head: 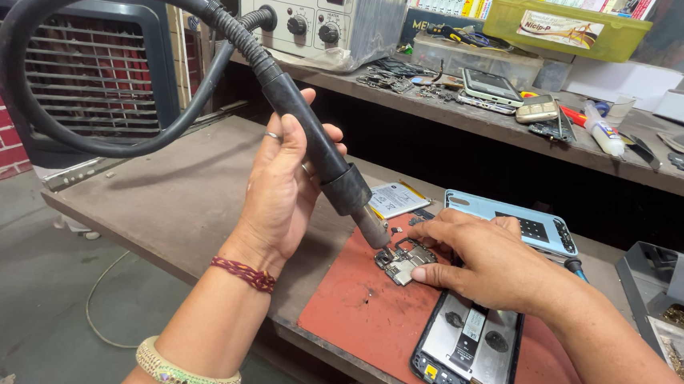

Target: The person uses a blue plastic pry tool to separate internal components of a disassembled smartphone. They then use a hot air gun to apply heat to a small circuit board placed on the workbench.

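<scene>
Hot-air wand over circuit board

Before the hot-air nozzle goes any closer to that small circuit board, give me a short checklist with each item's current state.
1. Left hand grips the hot-air wand firmly: ok.
2. Nozzle aimed at the circuit board: ok.
3. Right hand steadies the board: ok, though fingertips sit close to the nozzle.
4. Board lies on the red mat: ok.
5. Opened phone apart from the nozzle: ok.
6. Air flowing or heat set: cannot tell.
</scene>
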